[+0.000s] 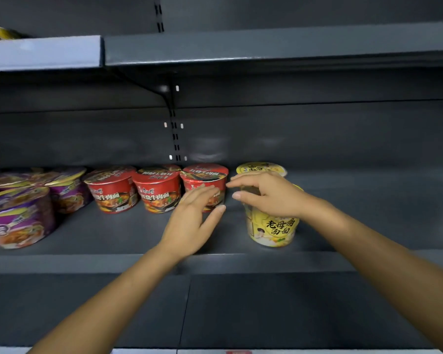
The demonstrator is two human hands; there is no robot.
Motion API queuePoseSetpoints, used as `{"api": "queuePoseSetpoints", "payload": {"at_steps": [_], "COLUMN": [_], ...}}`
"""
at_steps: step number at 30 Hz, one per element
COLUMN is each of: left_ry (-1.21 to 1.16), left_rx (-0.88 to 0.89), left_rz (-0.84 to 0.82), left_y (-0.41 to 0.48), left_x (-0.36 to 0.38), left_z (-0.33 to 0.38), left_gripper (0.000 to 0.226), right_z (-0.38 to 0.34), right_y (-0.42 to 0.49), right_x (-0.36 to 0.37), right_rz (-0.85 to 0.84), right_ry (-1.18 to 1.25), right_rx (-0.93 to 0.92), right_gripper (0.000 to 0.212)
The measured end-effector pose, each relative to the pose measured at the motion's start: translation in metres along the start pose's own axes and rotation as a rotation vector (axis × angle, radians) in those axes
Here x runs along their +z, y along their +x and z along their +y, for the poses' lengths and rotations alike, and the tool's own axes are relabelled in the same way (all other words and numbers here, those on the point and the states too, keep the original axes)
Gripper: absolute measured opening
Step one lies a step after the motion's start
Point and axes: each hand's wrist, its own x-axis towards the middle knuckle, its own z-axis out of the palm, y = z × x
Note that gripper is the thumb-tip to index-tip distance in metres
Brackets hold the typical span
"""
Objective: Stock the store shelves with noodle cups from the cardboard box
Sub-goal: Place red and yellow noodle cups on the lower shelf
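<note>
A yellow noodle cup (273,229) stands near the front of the dark middle shelf (113,236). My right hand (269,194) lies over its lid with fingers curved round the top. A second yellow cup (260,167) stands behind it at the back. My left hand (193,217) is open, fingers straight, touching the front of the rightmost of three red noodle cups (203,175). The other two red cups (111,189) (157,190) stand in a row to its left. The cardboard box is not in view.
Several purple noodle cups (18,218) crowd the shelf's left end. The shelf above (266,47) overhangs the work space, with a bracket (164,95) at its middle. A lower shelf (241,310) shows below. Bare shelf extends right of the yellow cups.
</note>
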Motion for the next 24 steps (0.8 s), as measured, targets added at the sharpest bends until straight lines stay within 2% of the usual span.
{"api": "queuePoseSetpoints", "payload": {"at_steps": [7, 15, 19, 24], "left_ry": [0.111, 0.222, 0.261, 0.309], "left_rx": [-0.084, -0.291, -0.381, -0.506], "left_rz": [-0.008, -0.046, -0.049, -0.097], "left_y": [-0.061, -0.163, -0.219, -0.288], "left_x": [-0.066, -0.146, -0.180, -0.215], "left_z": [-0.038, -0.071, -0.089, -0.111], "left_gripper": [0.060, 0.064, 0.040, 0.037], "right_z": [-0.081, -0.186, -0.241, -0.298], "right_y": [0.027, 0.046, 0.049, 0.051], "right_x": [0.039, 0.117, 0.159, 0.213], "right_rz": [-0.009, -0.227, -0.309, -0.450], "right_ry": [0.031, 0.124, 0.154, 0.212], "right_rx": [-0.100, -0.114, -0.144, -0.161], "right_gripper": [0.033, 0.039, 0.038, 0.039]}}
